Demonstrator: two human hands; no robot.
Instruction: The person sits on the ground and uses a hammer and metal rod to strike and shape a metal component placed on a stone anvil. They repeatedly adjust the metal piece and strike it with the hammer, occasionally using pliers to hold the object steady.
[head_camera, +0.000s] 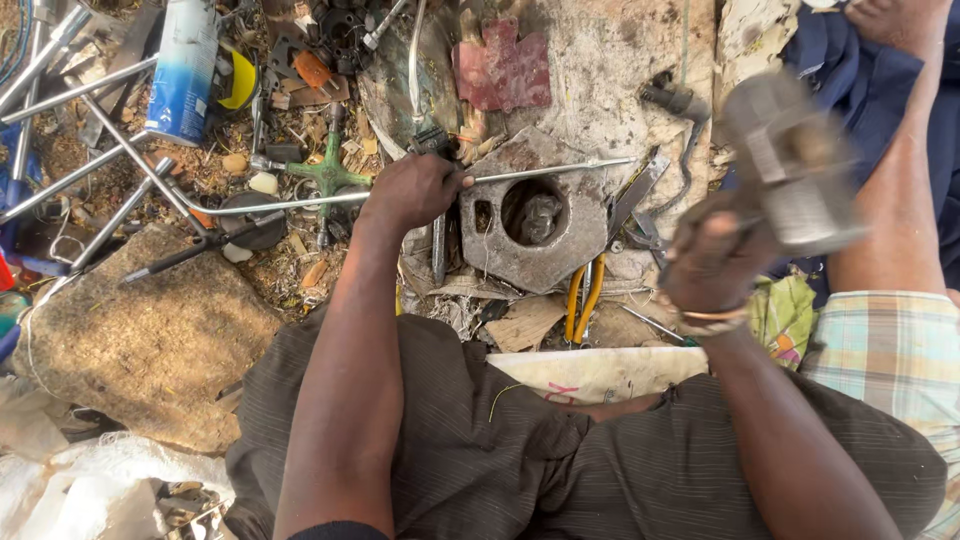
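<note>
My left hand (412, 190) grips a long thin metal rod (560, 170) that lies across the top of a heavy grey metal block (575, 235) with a round hole in its middle. The rod runs left past the hand toward a pile of tools. My right hand (712, 262) is raised to the right of the block and holds a hammer (800, 165) with a big square steel head, blurred by motion, up in the air. A bangle sits on that wrist. My dark trousers fill the lower part of the view.
A large flat stone (150, 335) lies at the left. Steel rods (80, 120), a spray can (185, 65), a green cross wrench (328, 175) and scrap litter the ground behind. Yellow-handled pliers (585, 300) lie below the block. Another person's leg and checked cloth (890, 340) are at the right.
</note>
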